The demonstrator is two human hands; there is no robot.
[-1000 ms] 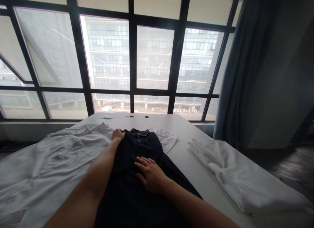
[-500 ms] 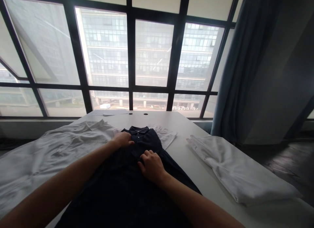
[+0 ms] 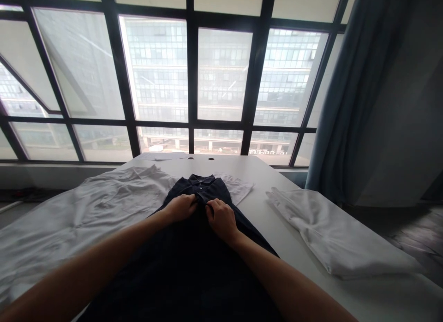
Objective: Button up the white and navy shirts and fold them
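A navy collared shirt (image 3: 194,266) lies face up along the table, its collar at the far end and small buttons showing below it. My left hand (image 3: 182,207) has its fingers closed on the shirt's front, just left of the button line. Close beside it, my right hand (image 3: 221,217) pinches the same front from the right, fingers curled. The cloth is slightly gathered between the two hands. The fingertips are partly hidden in the dark fabric.
A rumpled white garment (image 3: 104,206) covers the table's left side. Another white cloth (image 3: 237,187) sticks out from under the navy shirt's right shoulder. A folded white garment (image 3: 339,239) rests on the white table (image 3: 294,271) at right. Windows and a blue curtain (image 3: 339,119) stand beyond.
My left hand has moved from near the collar down and rightward to the button line. My right hand has shifted slightly up, so both hands are now close together, gripping the shirt front.
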